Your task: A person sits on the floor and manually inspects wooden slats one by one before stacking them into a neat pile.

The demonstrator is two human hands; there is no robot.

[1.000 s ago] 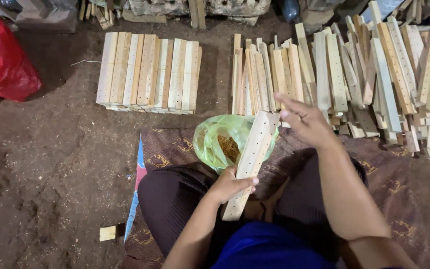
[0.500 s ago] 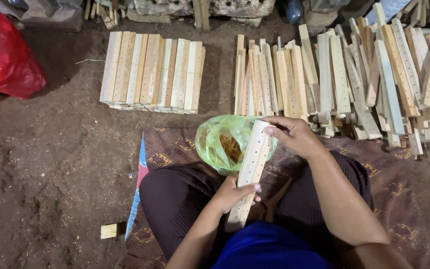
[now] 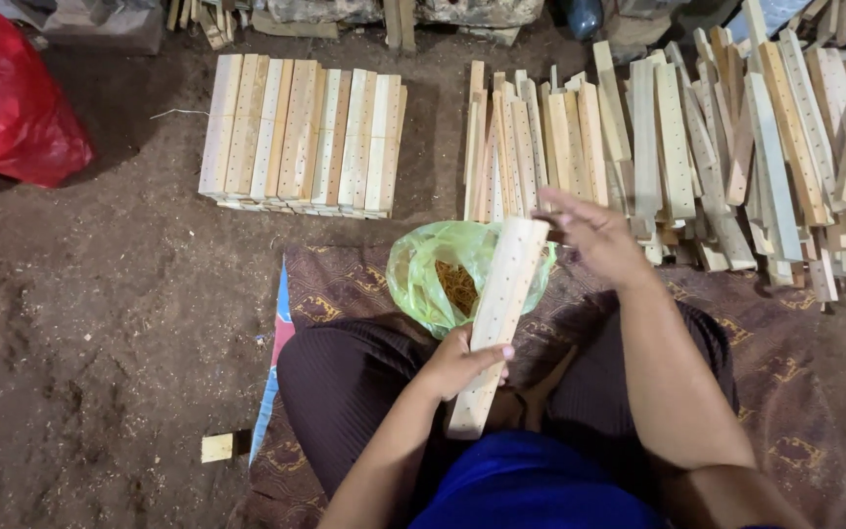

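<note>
Wood slat (image 3: 497,313): pale, drilled with holes, tilted toward 1 o'clock over the lap.
Left hand (image 3: 457,364): clenched around its lower part.
Right hand (image 3: 594,235): fingers loose, holding nothing, beside its top end.
Green bag (image 3: 428,274): behind the slat.

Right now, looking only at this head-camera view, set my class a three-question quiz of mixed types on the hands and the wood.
1. True or false: the left hand grips the drilled wooden strip.
2. Which lies to the left on the floor: A the neat stack of strips, or B the loose pile of strips?
3. Fill in: the green plastic bag sits just beyond the person's ____.

Key: 1 true; 2 A; 3 knees. The right hand is at the strip's top end.
</note>
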